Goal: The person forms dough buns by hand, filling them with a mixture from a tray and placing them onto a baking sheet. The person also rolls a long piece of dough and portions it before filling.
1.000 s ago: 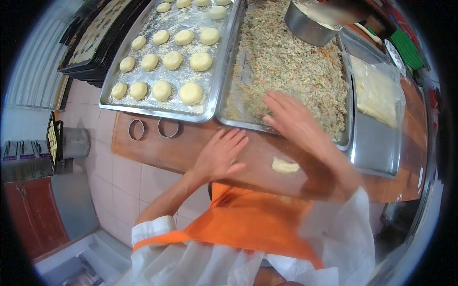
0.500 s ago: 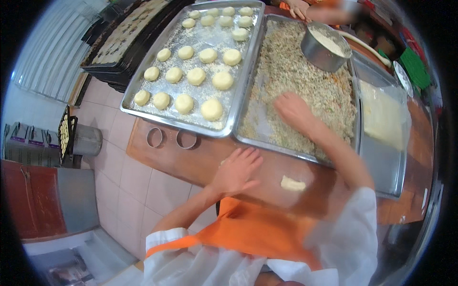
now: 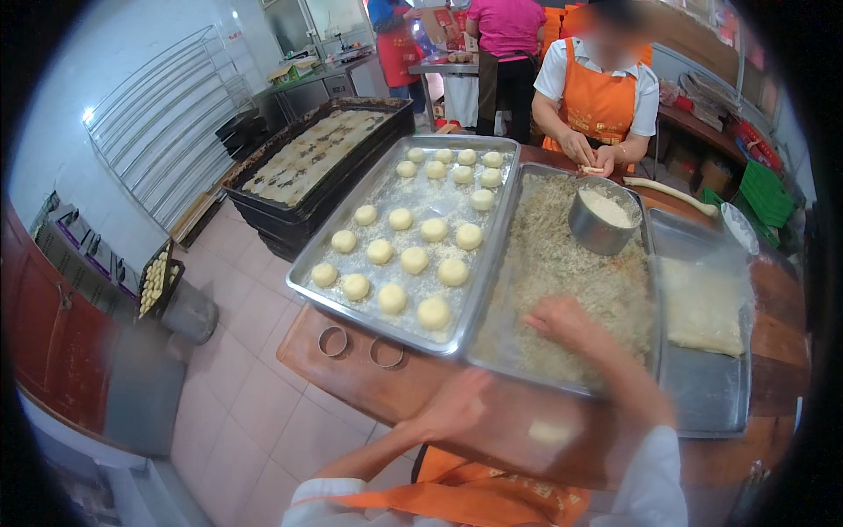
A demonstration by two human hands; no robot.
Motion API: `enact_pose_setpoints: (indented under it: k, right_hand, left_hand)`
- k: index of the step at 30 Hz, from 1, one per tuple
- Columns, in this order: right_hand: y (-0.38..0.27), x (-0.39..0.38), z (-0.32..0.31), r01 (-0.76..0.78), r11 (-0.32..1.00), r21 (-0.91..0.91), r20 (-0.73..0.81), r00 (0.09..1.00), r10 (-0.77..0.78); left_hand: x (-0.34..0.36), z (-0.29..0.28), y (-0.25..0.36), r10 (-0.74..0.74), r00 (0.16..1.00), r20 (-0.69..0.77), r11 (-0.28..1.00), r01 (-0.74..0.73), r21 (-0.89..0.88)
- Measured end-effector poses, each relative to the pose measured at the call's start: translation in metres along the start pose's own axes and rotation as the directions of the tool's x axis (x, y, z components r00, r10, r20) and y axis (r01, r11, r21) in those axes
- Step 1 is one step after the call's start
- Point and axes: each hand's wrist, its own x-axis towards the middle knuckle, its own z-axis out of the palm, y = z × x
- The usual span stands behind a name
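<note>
Over a metal tray point(image 3: 479, 358) of crumbly, pale filling point(image 3: 537, 250), my right hand point(image 3: 564, 318) is closed with its fingers curled in. What it holds, if anything, is hidden. My left hand point(image 3: 452, 406) is near the front edge of the wooden table point(image 3: 514, 422), its fingers smeared by motion. A small pale dough piece point(image 3: 549, 431) lies on the wood between my forearms. To the left, a second metal tray point(image 3: 369, 321) carries several round, flattened dough pieces point(image 3: 392, 299) on scattered pale grains. Two thin metal rings point(image 3: 333, 342) stand just below that tray.
A round metal pot point(image 3: 604, 239) of pale grains sits in the filling tray. At right, a pale slab point(image 3: 700, 307) under plastic lies on another tray point(image 3: 702, 411). Stacked dark baking trays point(image 3: 294, 230) stand at left. Across the table, a co-worker point(image 3: 601, 97) handles a small pale piece.
The view has tilted up, bringing the co-worker and the room behind into sight. My right hand stays closed above the filling. My left hand, earlier spread on the table, is now blurred.
</note>
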Motion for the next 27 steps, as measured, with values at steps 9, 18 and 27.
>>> enact_pose_setpoints:
  k: [9, 18, 27]
  right_hand:
    - [-0.018, -0.035, 0.002, -0.3, 0.895, 0.329, -0.128, 0.925, 0.357]
    - [-0.033, -0.055, -0.056, -0.238, 0.971, -0.037, -0.127, 0.964, 0.232]
    - [-0.017, -0.052, -0.027, -0.394, 0.898, -0.198, 0.079, 0.907, 0.415]
  left_hand:
    - [-0.019, -0.018, -0.003, 0.108, 0.984, 0.139, 0.919, -0.153, 0.363]
    - [0.016, -0.092, 0.033, 0.018, 0.828, 0.56, 0.999, -0.039, 0.025]
    - [0.019, 0.0, 0.034, -0.085, 0.935, 0.344, -0.554, 0.242, -0.796]
